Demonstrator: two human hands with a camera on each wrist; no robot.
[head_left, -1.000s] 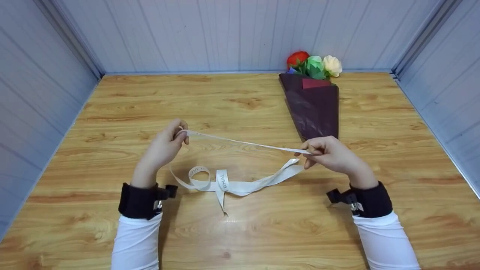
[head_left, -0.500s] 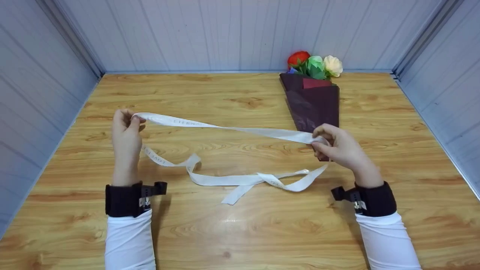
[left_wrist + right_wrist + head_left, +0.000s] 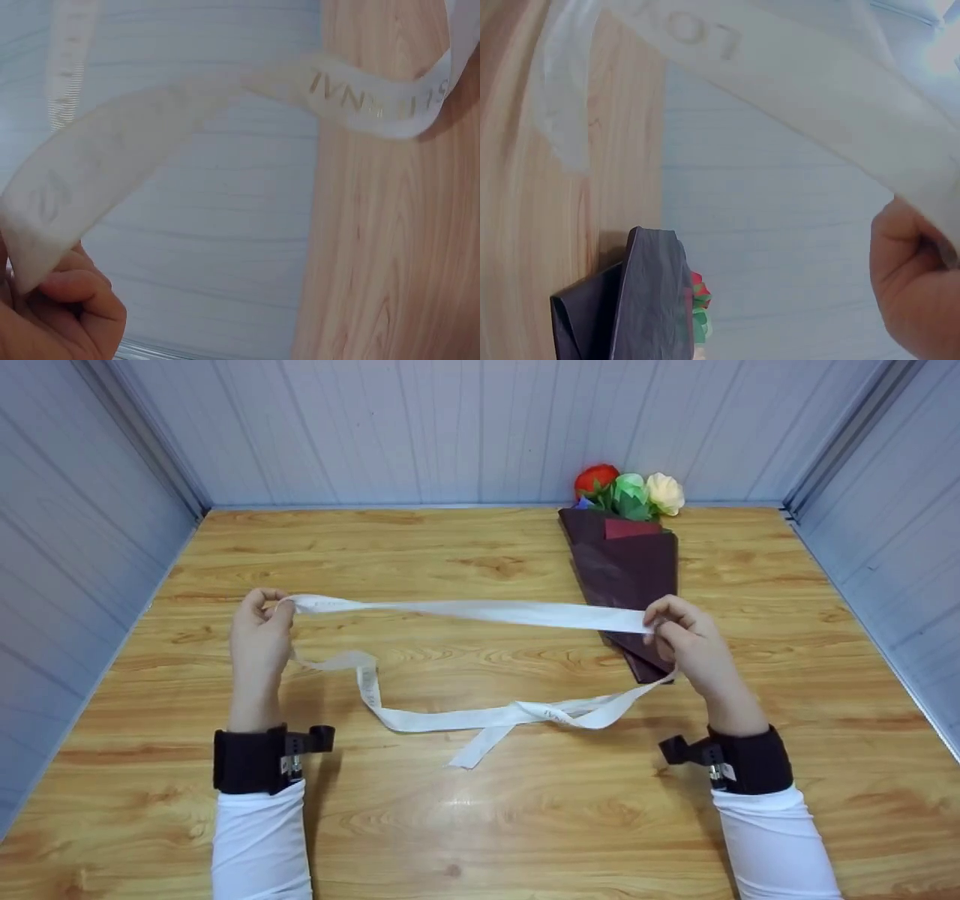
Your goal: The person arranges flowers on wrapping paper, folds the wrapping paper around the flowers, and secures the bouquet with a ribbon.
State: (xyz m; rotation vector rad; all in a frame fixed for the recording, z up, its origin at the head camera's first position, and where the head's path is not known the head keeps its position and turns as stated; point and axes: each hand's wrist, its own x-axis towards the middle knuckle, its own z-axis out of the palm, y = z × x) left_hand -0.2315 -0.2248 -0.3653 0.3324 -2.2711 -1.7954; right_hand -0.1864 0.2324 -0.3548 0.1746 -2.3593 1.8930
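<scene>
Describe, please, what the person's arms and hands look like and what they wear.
White, wrinkled sleeves end at wide black wristbands, each bearing a small black attachment. The left hand and right hand are bare, without gloves.

I see the ribbon [image 3: 487,612] between left hand [image 3: 259,641] and right hand [image 3: 694,645]; behind, the bouquet [image 3: 628,564] on the table [image 3: 397,832], right of centre.

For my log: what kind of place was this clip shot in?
Probably a small enclosed work booth, perhaps set up for recording: pale panel walls stand along three sides of a wood-grain tabletop, and each wrist wears a black strap.
</scene>
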